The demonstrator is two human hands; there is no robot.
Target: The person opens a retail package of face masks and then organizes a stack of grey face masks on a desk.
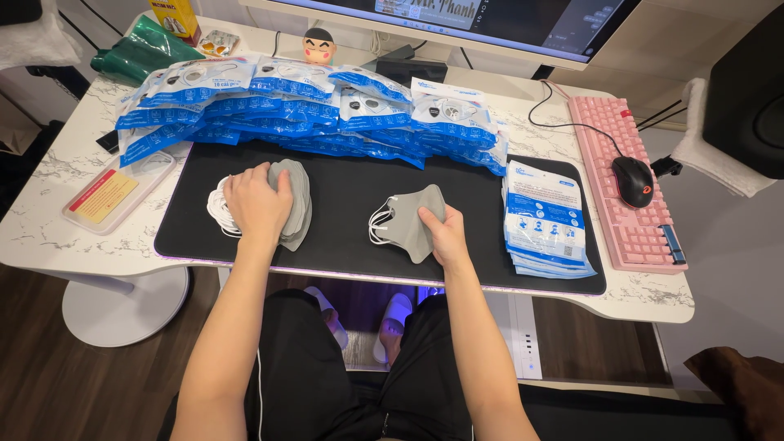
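left hand [257,200] is down flat on the stack of grey masks [296,202], palm pressing the top of the pile, fingers curled over its far edge, so it is closed onto the stack rather than lifting anything. white ear loops [219,211] spill out from the pile's left side, just past the wrist. over to the right hand [441,229], it has a single grey mask [410,222] pinched by its right edge, thumb on top and fingers tucked under, the mask resting on the black desk mat [343,237] with its own loops pointing left toward the pile. so the picture is this: the single mask lies between the two hands, its long axis running roughly left to right across the mat, loops leading, and the right hand is the one touching it while the left is apart from it, busy on the stack. there is a bare strip of mat between mask and pile. behind both, a long heap of blue and white mask packets [327,110] runs along the back of the mat, and a neater pile of flat packets [545,219] sits just right of the right hand. further right, a pink keyboard [633,192] carries a black mouse [633,180].
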